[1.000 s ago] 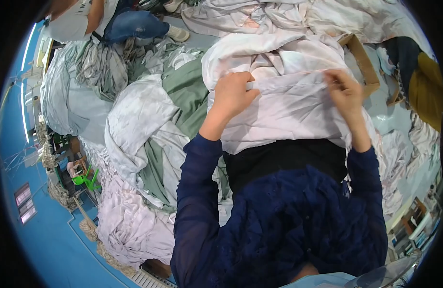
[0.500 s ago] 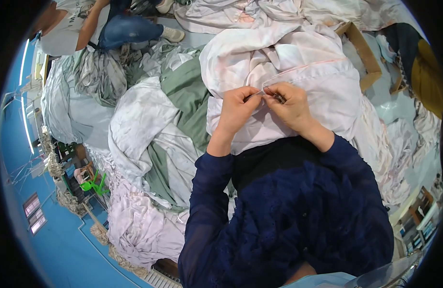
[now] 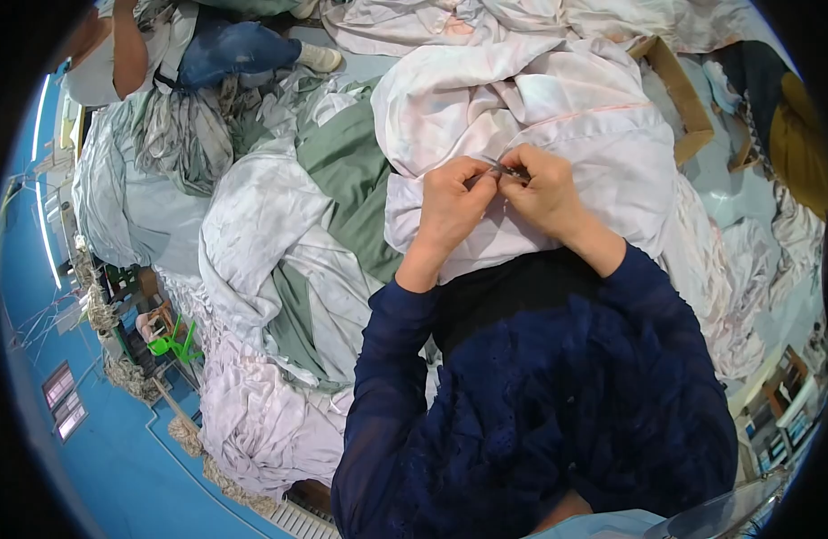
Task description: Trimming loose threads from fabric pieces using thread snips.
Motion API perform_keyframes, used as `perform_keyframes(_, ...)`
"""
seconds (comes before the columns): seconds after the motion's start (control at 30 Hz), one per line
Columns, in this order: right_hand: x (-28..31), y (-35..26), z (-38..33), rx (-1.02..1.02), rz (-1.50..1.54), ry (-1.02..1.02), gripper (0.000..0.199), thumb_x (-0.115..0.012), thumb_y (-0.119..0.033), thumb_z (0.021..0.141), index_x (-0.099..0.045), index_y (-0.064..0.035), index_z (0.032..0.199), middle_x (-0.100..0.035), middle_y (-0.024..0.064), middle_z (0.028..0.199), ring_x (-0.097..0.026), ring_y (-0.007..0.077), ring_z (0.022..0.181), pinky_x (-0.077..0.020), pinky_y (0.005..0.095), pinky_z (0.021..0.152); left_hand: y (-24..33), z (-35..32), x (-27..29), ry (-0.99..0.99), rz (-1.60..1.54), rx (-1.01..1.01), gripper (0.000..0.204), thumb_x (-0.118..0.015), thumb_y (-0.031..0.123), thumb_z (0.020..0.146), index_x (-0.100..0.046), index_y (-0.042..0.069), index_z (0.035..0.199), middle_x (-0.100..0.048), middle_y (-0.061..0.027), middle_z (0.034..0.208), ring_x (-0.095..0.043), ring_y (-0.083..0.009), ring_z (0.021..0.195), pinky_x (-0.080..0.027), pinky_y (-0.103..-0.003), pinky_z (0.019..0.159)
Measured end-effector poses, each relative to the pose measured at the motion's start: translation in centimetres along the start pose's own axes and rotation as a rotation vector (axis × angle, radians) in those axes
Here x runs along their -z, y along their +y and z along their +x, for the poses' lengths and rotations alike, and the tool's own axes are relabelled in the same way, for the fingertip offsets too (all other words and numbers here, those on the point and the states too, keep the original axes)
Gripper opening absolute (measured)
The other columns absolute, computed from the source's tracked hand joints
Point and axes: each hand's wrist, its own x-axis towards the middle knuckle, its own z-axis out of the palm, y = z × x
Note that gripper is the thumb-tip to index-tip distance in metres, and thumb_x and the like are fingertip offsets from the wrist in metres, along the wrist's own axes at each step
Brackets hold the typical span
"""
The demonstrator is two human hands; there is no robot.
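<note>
Pale pink and white cloth [image 3: 603, 171] lies bunched in front of me, its seam running across the upper right. Over its near part my two hands meet, fingertips almost touching. My right hand [image 3: 544, 187] is closed around small dark metal thread snips [image 3: 513, 172], whose slim tip points toward my left fingers. My left hand [image 3: 452, 202] is closed in a pinch just beside that tip. What lies between its fingertips is too small to make out.
To the left lie a green cloth [image 3: 347, 166] and a whitish cloth [image 3: 261, 225] in heaps. A cardboard box [image 3: 688, 108] stands at the far right. Another person in blue jeans [image 3: 239, 54] sits at the far left. A green plastic stool [image 3: 176, 341] stands beyond the piles.
My hands have come closer together, and the snips now show more plainly, their tip at my left fingers. The other person's arm has shifted left.
</note>
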Motion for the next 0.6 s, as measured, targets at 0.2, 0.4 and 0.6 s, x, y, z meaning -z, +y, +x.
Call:
perform_keyframes(0.2, 0.0, 0.1, 0.0, -0.207, 0.160, -0.020, 0.007, -0.064, -0.003, 0.078, -0.060, 0.0009, 0.083, -0.056, 0.0036, 0.062, -0.048, 0.0064, 0.054, -0.0406, 0.0239, 0.050, -0.2, 0.2, 0.3, -0.014, -0.068, 0.108, 0.012, -0.065, 0.007, 0.082, -0.068, -0.004, 0.080, -0.061, -0.0020, 0.060, -0.052, -0.0048, 0.055, -0.041, -0.022, 0.050)
perform_keyframes(0.4, 0.3, 0.7, 0.1, -0.272, 0.206, -0.047, 0.007, -0.063, -0.005, 0.082, -0.060, 0.0013, 0.083, -0.057, 0.0004, 0.064, -0.046, 0.0032, 0.053, -0.0391, 0.0213, 0.049, 0.0, 0.4, 0.5, -0.025, -0.141, 0.162, 0.013, -0.065, 0.008, 0.082, -0.067, -0.004, 0.078, -0.058, 0.0030, 0.061, -0.047, -0.0024, 0.056, -0.037, -0.020, 0.049)
perform_keyframes(0.6, 0.5, 0.3, 0.0, -0.314, 0.407, -0.083, 0.013, -0.066, -0.006, 0.084, -0.062, 0.0002, 0.094, -0.059, -0.0014, 0.070, -0.048, 0.0015, 0.059, -0.0391, 0.0190, 0.051, -0.2, 0.5, 0.6, -0.029, -0.211, 0.206, 0.014, -0.064, 0.008, 0.083, -0.067, -0.004, 0.077, -0.056, 0.0053, 0.062, -0.045, -0.0011, 0.057, -0.034, -0.019, 0.049)
